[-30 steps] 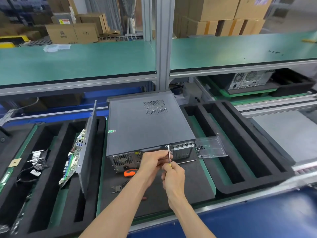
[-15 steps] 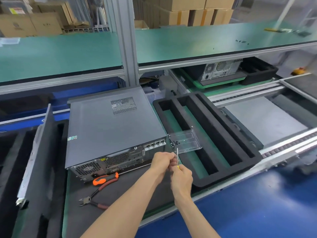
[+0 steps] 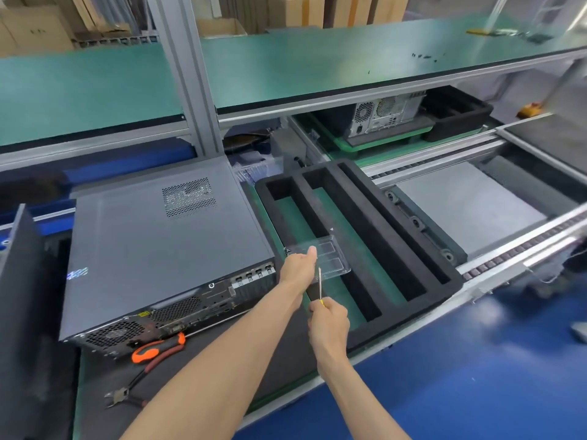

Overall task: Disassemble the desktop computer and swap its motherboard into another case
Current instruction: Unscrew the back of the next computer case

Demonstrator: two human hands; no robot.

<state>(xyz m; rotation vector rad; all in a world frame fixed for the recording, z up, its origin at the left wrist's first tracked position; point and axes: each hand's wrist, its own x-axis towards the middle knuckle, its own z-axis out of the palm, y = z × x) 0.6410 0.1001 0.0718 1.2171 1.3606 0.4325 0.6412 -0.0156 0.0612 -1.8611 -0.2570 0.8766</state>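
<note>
The left hand (image 3: 298, 265) is reaching over the clear plastic tray (image 3: 320, 260), thumb stretched forward and fingers hidden beneath the palm, so I cannot tell whether it is pinching a screw or dropping one; a second ago it was working at the rear edge of the desktop computer (image 3: 165, 249) together with the other hand, so a rear screw is probably out and being stowed. The right hand (image 3: 328, 319) is gripping a thin screwdriver (image 3: 320, 282) by its yellow handle, shaft pointing up, and has also come away from the case. The computer is lying flat on the counter (image 3: 203, 385), lid still on, just left of the hands, so disassembly is only beginning. Counting outward: 2 hands, 1 screwdriver, 1 tray resting on 1 black foam insert (image 3: 397, 249) with 3 long slots, 1 pair of orange-handled cutters (image 3: 149, 360) in front of the case, and 1 second computer case (image 3: 386, 117) standing further back on the conveyor.
</note>
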